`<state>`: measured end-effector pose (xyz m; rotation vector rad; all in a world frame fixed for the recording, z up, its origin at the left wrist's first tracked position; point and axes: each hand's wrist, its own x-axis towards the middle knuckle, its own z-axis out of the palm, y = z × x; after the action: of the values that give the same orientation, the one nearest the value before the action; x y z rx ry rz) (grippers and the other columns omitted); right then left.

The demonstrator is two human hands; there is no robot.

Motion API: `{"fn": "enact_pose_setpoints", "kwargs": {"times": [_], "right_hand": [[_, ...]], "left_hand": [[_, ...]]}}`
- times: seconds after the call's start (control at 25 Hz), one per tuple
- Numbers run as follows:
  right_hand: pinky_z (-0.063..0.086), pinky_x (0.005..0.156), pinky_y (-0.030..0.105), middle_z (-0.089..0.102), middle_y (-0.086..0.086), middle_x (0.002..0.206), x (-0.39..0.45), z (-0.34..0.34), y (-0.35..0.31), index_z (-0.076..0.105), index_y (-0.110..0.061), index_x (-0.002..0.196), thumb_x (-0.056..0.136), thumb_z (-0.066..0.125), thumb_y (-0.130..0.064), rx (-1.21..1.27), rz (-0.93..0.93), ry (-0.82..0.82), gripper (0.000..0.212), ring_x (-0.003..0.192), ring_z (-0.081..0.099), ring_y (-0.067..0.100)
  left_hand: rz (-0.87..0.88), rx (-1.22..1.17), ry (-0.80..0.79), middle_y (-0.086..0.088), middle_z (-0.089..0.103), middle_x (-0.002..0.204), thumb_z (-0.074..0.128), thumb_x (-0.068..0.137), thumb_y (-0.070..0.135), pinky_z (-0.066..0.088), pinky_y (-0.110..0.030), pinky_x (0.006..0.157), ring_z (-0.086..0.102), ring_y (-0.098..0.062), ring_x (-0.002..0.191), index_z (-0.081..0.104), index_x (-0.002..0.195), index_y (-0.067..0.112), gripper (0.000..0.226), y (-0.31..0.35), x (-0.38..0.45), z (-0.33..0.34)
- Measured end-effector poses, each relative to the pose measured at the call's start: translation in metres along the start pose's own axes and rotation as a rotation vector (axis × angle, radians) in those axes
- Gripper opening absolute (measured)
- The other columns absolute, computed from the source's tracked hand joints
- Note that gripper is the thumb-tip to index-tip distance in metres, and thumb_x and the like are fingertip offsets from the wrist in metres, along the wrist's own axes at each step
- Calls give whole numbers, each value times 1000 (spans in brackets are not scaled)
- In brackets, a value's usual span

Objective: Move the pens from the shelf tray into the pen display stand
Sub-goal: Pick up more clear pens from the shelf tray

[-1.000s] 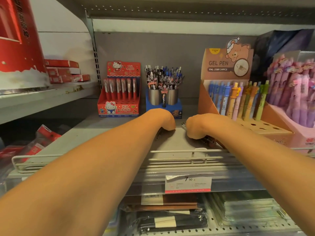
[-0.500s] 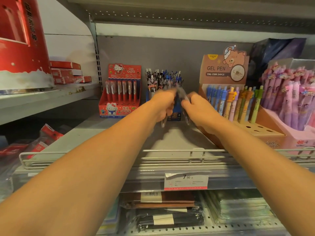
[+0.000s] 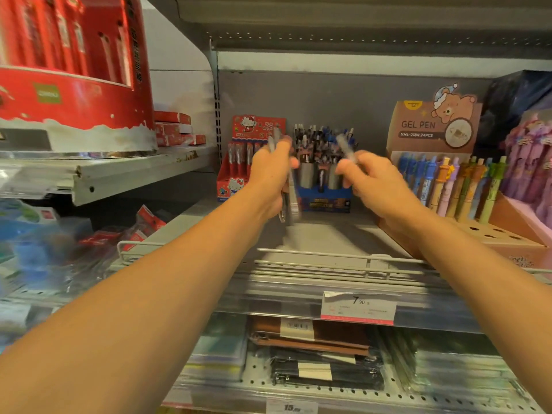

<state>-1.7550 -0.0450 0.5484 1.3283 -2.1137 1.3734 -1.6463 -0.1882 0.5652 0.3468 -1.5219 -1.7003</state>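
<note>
left hand [image 3: 273,174]: pens [image 3: 288,201] gripped upright | right hand [image 3: 375,180]: one pen [image 3: 346,149] pinched | blue stand [image 3: 324,198] at 12 o'clock

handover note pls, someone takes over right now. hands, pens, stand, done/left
Left hand: holds a bunch of pens, raised above the shelf.
Right hand: holds one pen, tip pointing up and back.
Both hands are just in front of the blue pen display stand, which already holds many pens.
Done: pens lifted off the shelf tray; no loose pens show on it.
Left: drop the held pens into the stand's cups. Frame is motion-blurred, so the exact count in the left hand cannot be told.
</note>
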Motion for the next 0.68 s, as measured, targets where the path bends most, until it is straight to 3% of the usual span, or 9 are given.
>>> {"fn": "enact_pose_setpoints", "kwargs": {"times": [0.08, 0.16, 0.32, 0.52, 0.68], "right_hand": [[37, 49, 30, 59, -3, 71, 6, -10, -7, 63, -20, 83, 104, 46, -34, 187, 55, 77, 30, 54, 49, 9], [41, 48, 27, 55, -2, 70, 11, -15, -20, 62, -20, 82, 106, 39, -34, 278, 68, 90, 36, 54, 49, 8], [41, 62, 31, 52, -6, 65, 15, 1, -64, 58, -25, 79, 103, 32, -47, 99, -68, 101, 42, 58, 50, 12], [45, 44, 19, 57, -4, 59, 5, 41, -146, 59, -14, 95, 105, 38, -44, 191, -195, 32, 39, 43, 57, 7], [48, 51, 19, 59, -6, 65, -5, 80, -222, 64, -11, 100, 105, 41, -43, 218, -323, 17, 40, 47, 60, 5]], "left_hand": [[85, 37, 53, 0, 42, 63, 47, 105, 27, 27, -23, 44, 33, -11, 50, 48, 92, 15, 18, 8, -4, -15], [170, 114, 64, 1, 41, 62, 46, 105, 29, 30, -23, 42, 34, -9, 46, 45, 89, 16, 21, 16, -11, -28], [298, 108, 26, 1, 46, 62, 44, 106, 35, 40, -25, 40, 40, -10, 44, 45, 96, 19, 20, 40, -30, -50], [599, 333, 171, 7, 51, 73, 51, 103, 40, 41, -35, 60, 48, -12, 64, 50, 87, 27, 20, 90, -60, -97], [725, 400, 265, 7, 63, 83, 54, 101, 41, 50, -40, 72, 59, -13, 76, 59, 99, 17, 25, 135, -89, -159]]}}
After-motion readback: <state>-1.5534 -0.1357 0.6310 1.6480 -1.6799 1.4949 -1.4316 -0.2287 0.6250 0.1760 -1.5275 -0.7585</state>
